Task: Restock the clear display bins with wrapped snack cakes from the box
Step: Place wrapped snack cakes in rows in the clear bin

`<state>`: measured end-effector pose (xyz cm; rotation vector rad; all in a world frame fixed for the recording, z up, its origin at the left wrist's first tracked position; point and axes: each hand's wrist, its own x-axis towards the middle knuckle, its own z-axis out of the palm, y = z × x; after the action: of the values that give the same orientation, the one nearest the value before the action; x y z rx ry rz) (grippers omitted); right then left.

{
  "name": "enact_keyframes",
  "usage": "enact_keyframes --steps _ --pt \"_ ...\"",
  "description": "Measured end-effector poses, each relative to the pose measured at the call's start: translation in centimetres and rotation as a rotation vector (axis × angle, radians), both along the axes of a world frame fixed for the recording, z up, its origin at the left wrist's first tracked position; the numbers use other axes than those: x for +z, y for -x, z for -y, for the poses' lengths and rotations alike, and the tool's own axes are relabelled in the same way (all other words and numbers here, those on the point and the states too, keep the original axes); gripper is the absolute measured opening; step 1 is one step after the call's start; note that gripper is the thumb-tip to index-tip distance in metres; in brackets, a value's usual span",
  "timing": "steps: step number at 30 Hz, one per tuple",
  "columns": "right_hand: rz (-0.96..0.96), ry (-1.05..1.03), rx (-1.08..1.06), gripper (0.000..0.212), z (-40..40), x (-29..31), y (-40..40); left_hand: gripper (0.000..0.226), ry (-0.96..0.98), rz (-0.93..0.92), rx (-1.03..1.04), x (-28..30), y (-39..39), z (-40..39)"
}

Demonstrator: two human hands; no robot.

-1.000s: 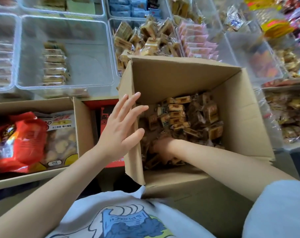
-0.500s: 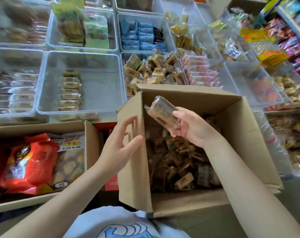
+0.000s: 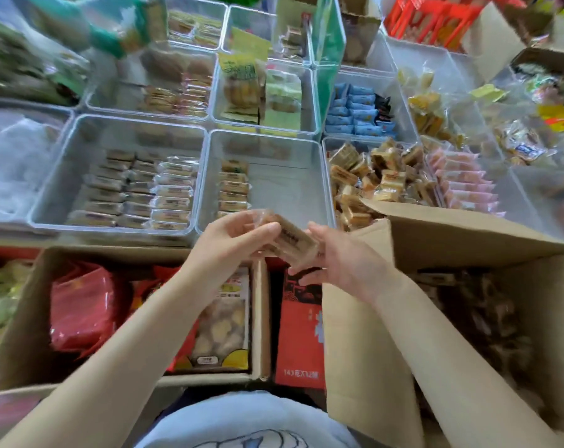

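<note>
At the centre of the frame both hands share one wrapped snack cake (image 3: pixel 285 238): the left hand (image 3: pixel 232 244) pinches its upper end, the right hand (image 3: pixel 335 261) cradles the lower, likely squaring it for the row in the half-filled clear bin (image 3: pixel 313 147) just above. The open box (image 3: pixel 452 234) sits lower right.

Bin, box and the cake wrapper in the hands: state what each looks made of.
Bin: clear rigid plastic, glossy; its contents and floor show through the walls, and the rim catches light.
Box: brown corrugated cardboard, matte; the flaps hold stiff creases with raw edges.
Wrapper, held between the left hand and right hand: probably thin clear plastic film, shiny, the tan cake showing through.
</note>
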<state>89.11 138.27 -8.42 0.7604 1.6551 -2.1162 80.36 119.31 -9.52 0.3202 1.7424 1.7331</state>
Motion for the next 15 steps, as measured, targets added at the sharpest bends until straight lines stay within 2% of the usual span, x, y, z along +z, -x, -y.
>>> enact_keyframes --steps 2,5,7,11,13,15 --pt "-0.014 -0.110 -0.034 0.037 2.9 -1.2 2.8 0.025 0.111 0.098 0.077 -1.3 2.2 2.6" --pt "-0.108 -0.323 0.125 0.034 7.0 -2.7 6.7 0.037 0.238 0.165 0.160 -3.6 5.5 6.6" --pt "-0.171 -0.526 0.283 0.029 9.6 -3.6 9.3 0.044 0.275 0.154 0.179 -5.0 7.4 8.9" --pt "-0.261 -0.795 0.479 0.033 14.1 -5.4 14.4 0.045 0.305 0.126 0.198 -7.3 10.8 12.4" --pt "-0.268 -0.863 0.467 0.029 15.3 -6.1 16.8 0.050 0.295 0.098 0.264 -8.6 12.8 14.1" --pt "-0.257 -0.880 0.383 0.023 15.9 -6.5 19.1 0.042 0.384 -0.050 0.337 -10.0 14.7 16.0"
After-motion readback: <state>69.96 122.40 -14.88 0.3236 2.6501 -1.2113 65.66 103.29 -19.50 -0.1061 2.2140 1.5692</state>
